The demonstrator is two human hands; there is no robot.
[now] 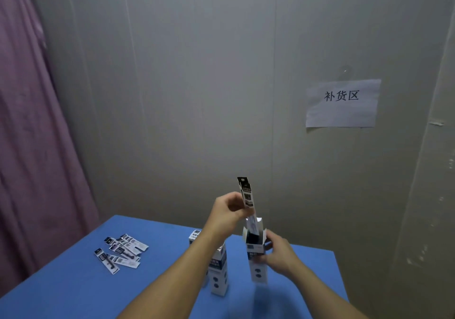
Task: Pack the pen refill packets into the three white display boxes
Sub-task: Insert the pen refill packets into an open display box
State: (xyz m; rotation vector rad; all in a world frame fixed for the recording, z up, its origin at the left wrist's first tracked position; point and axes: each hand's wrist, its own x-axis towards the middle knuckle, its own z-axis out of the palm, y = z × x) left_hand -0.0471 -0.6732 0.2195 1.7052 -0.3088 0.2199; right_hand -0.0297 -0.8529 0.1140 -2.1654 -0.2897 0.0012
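Right hand (278,252) gripped the open display box (256,249) around its upper half, fingers curled on the side, box upright and seemingly lifted a little off the surface (73,294). Left hand (227,207) sat directly above and just left of the box mouth, pinching a refill packet (247,196) mid-length. Packet's long axis ran near vertical, slight lean, lower end already inside the opening, so my read: the remaining move was straight down along that axis, left hand doing the feeding. Second box (219,272) stood just left, a third (195,236) partly hidden behind the left forearm. Loose packets (120,251) lay well apart at far left, nearer the left hand.
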